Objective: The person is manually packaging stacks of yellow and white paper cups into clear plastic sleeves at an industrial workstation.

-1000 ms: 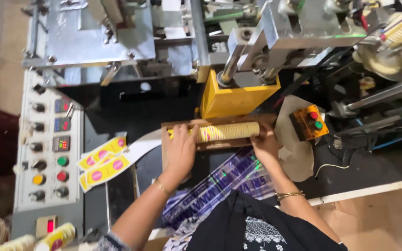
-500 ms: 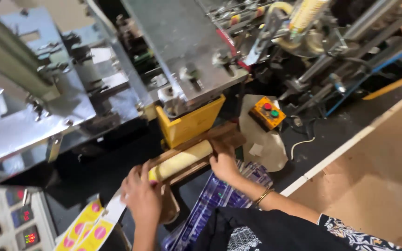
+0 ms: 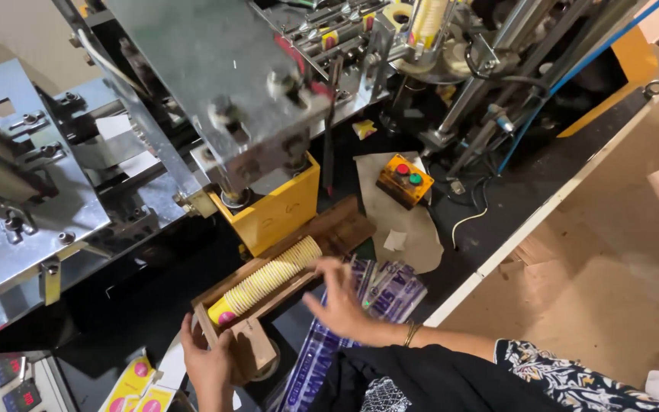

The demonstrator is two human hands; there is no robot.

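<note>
A long stack of nested yellow paper cups (image 3: 268,278) lies on its side in a narrow wooden trough (image 3: 341,229) below the machine's yellow chute (image 3: 280,206). My left hand (image 3: 207,358) rests at the trough's near end, fingers against the wood by the stack's pink-marked end. My right hand (image 3: 339,301) hovers just right of the stack's far end, fingers spread, holding nothing. A thin bangle sits on that wrist.
A steel cup-forming machine (image 3: 215,84) fills the top and left. An orange button box (image 3: 404,180) sits on a brown paper sheet (image 3: 406,229). Printed purple plastic bags (image 3: 375,294) lie by my right hand. A control panel (image 3: 9,385) and yellow-pink paper blanks (image 3: 137,385) sit bottom left.
The view has swung right and closer. My right hand has come off the stack's far end and opened. My left hand stays at the trough's near end.
</note>
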